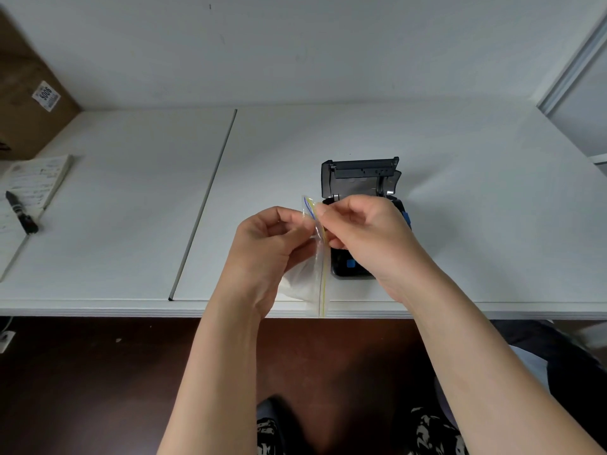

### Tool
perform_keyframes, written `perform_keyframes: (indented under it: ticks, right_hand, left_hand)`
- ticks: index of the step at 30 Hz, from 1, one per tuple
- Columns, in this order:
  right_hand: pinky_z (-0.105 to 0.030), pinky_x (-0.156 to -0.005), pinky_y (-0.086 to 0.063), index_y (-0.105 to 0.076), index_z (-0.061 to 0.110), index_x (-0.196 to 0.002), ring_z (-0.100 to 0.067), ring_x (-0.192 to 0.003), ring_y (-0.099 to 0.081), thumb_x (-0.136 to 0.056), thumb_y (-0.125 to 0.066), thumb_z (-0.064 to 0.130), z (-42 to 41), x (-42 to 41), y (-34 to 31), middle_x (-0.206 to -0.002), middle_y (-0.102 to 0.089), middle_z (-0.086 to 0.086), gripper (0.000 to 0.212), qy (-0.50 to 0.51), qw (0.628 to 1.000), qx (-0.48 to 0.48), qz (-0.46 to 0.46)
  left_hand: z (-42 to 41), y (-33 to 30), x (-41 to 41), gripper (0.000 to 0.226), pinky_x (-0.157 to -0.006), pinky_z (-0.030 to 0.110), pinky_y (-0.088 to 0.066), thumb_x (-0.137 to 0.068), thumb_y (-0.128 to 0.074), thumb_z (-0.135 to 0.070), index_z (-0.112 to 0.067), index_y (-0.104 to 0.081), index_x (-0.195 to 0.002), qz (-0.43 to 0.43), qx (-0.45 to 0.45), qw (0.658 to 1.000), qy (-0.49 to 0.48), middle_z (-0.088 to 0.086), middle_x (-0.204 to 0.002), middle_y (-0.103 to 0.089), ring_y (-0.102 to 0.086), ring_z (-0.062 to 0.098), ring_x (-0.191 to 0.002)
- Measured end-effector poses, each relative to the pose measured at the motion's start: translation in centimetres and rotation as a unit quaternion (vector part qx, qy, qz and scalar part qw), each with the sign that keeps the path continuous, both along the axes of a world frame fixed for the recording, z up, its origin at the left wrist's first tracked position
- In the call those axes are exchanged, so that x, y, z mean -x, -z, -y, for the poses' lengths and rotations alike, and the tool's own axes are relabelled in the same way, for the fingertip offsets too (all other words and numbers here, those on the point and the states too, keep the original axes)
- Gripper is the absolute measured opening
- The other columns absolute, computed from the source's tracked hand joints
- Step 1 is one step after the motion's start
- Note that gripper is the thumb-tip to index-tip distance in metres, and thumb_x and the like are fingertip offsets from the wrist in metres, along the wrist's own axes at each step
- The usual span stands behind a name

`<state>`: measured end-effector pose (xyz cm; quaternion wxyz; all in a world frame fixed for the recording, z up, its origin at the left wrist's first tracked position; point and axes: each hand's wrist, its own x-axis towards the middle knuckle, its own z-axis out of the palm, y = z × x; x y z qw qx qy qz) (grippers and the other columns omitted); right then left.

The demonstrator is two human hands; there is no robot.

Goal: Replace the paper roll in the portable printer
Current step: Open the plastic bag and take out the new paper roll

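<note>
- Head view: both hands meet at the middle of the frame, above the near edge of the white tabletop (328, 133), and hold a small clear zip bag (320, 274) between them.
- The left hand (269, 244) has its fingers curled and pinches the left side of the bag's top edge between thumb and fingertips.
- The right hand (364, 231) pinches the right side of the same top edge, its fingers bent in towards the left hand; the two sets of fingertips are almost touching.
- The bag hangs downwards from the pinch, its yellow-and-blue zip strip running top to bottom, and its lower end reaches past the tabletop's front edge.
- Something white shows through the lower left part of the bag, behind the left wrist; whether it is the paper roll cannot be told.
- The portable printer (359, 178), black with blue buttons, sits on the tabletop right of centre, just behind the right hand, which covers much of its body.
- Its lid stands open and upright at the far end, inner face towards the camera; the roll compartment is hidden by the right hand.
- A thin dark seam (203, 205) runs slantwise across the tabletop, left of the hands.
- At the left edge of the frame lies a pad of printed paper (39, 182) with a black marker pen (21, 213) resting beside it, well apart from the hands.
- A brown cardboard box (23, 103) with a white label stands in the upper left corner.
</note>
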<state>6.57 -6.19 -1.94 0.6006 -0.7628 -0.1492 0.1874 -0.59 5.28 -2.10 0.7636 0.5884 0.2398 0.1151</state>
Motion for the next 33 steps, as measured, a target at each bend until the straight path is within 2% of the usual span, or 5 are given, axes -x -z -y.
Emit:
perform_keyframes:
  ticks: [6,11,16,22,33]
  right_hand:
    - [-0.027,-0.069,-0.058,-0.070,0.019,-0.076,-0.005,-0.060,-0.067,-0.073,-0.079,0.030,0.80,0.05,-0.33,-0.063,-0.070,0.007,0.014,-0.028,0.999,0.016,-0.020]
    - [-0.045,-0.082,-0.059,-0.073,0.019,-0.071,-0.011,-0.062,-0.067,-0.082,-0.069,0.015,0.51,-0.14,-0.22,-0.060,-0.070,0.006,0.013,0.002,0.999,-0.022,-0.025]
    - [-0.044,-0.077,-0.058,-0.075,0.018,-0.073,-0.010,-0.058,-0.062,-0.083,-0.067,0.012,0.64,-0.20,-0.24,-0.059,-0.067,0.006,0.014,0.008,0.999,-0.028,-0.015]
    - [-0.029,-0.068,-0.060,-0.075,0.017,-0.078,-0.011,-0.063,-0.067,-0.081,-0.072,0.011,0.46,-0.18,-0.15,-0.068,-0.072,-0.002,0.008,0.004,0.999,-0.036,0.005]
    - [-0.033,-0.069,-0.059,-0.071,0.015,-0.083,-0.008,-0.054,-0.062,-0.083,-0.069,0.014,0.25,-0.28,-0.05,-0.063,-0.068,0.003,0.002,0.030,0.997,-0.047,-0.052]
  left_hand:
    - [-0.16,-0.09,-0.01,0.014,-0.072,0.024,-0.057,-0.080,-0.064,0.009,-0.004,-0.062,-0.080,0.016,0.006,1.000,-0.009,0.011,-0.074,-0.064,-0.067,0.018,-0.068]
    - [0.12,-0.17,-0.07,0.002,-0.075,0.026,-0.058,-0.083,-0.066,-0.003,-0.001,-0.067,-0.081,-0.008,-0.012,1.000,0.003,0.017,-0.080,-0.069,-0.067,0.024,-0.075]
    - [0.43,-0.16,-0.22,0.015,-0.083,0.035,-0.057,-0.081,-0.068,-0.012,0.002,-0.066,-0.085,-0.014,-0.020,1.000,0.011,0.020,-0.087,-0.069,-0.066,0.029,-0.081]
    - [0.51,-0.43,-0.15,0.011,-0.068,0.027,-0.058,-0.085,-0.065,-0.007,0.003,-0.064,-0.082,-0.002,-0.017,1.000,-0.012,0.015,-0.078,-0.071,-0.070,0.023,-0.069]
    - [0.51,-0.73,-0.20,0.016,-0.065,0.025,-0.058,-0.089,-0.059,-0.002,0.002,-0.060,-0.074,0.019,0.002,0.998,-0.059,0.015,-0.075,-0.073,-0.070,0.022,-0.066]
